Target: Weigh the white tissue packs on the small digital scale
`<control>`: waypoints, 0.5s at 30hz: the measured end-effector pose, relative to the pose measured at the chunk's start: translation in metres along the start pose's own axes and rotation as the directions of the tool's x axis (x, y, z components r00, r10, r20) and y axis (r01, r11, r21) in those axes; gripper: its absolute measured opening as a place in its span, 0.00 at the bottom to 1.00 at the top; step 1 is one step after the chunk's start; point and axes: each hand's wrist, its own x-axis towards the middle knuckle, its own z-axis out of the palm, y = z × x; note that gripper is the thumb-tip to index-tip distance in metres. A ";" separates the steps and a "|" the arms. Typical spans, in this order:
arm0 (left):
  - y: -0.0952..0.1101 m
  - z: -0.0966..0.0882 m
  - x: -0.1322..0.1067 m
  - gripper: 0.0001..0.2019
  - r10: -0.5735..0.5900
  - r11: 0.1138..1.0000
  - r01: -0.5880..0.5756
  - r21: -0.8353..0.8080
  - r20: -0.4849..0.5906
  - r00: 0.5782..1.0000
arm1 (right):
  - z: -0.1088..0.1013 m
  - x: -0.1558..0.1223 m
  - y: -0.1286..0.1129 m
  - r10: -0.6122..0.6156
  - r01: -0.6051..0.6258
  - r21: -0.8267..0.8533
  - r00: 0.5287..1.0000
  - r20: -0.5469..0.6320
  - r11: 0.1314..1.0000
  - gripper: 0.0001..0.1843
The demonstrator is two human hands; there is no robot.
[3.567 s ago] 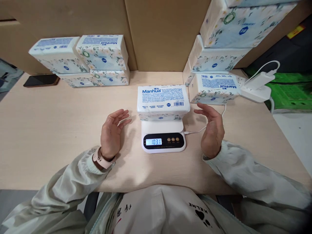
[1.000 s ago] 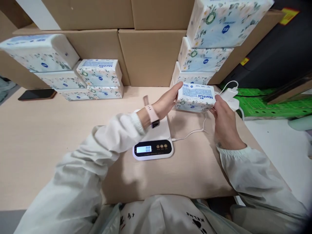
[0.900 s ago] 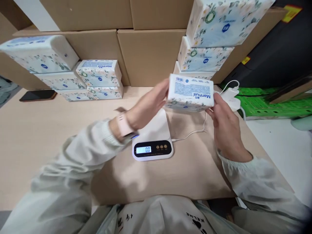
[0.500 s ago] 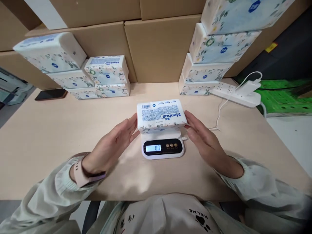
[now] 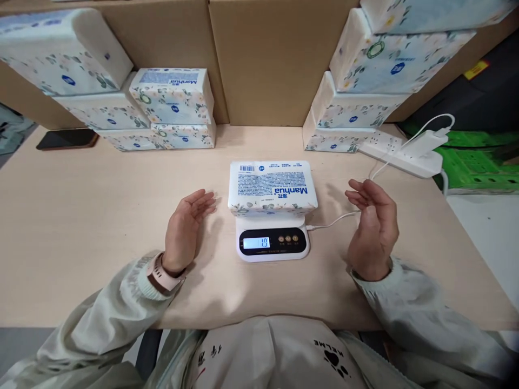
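A white Manhua tissue pack (image 5: 272, 186) lies flat on a small white kitchen scale (image 5: 272, 242), whose lit display shows digits. My left hand (image 5: 185, 227) rests open on the table to the left of the pack, palm turned toward it, not touching it. My right hand (image 5: 371, 227) hovers open to the right of the scale, fingers loosely curled and empty, above the scale's white cable (image 5: 332, 220).
Stacks of tissue packs stand at the back left (image 5: 133, 108) and back right (image 5: 357, 102) against cardboard boxes (image 5: 267, 59). A black phone (image 5: 67, 139) lies far left. A white power strip with a charger (image 5: 409, 154) sits right, by green crates (image 5: 478, 162).
Both hands took a pack from the right stack and set it on the scale. They have now let go and drawn apart; the display has left 0.0.
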 end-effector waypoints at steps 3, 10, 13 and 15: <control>0.001 0.000 0.000 0.27 0.020 1.000 -0.020 -0.018 -0.001 1.000 | 0.001 -0.001 0.001 0.016 -0.016 -0.007 1.000 0.008 1.000 0.22; 0.000 0.000 0.000 0.24 0.026 0.999 -0.026 -0.041 -0.017 1.000 | 0.002 -0.001 -0.001 0.030 -0.029 -0.021 0.999 0.028 0.999 0.20; 0.001 0.001 -0.001 0.25 0.021 0.999 -0.021 -0.030 -0.013 1.000 | 0.002 -0.001 -0.002 0.027 -0.026 -0.017 0.999 0.036 1.000 0.20; 0.002 0.001 -0.001 0.26 0.015 1.000 -0.015 -0.026 -0.008 1.000 | 0.002 -0.001 -0.002 0.030 -0.030 -0.004 0.999 0.029 1.000 0.20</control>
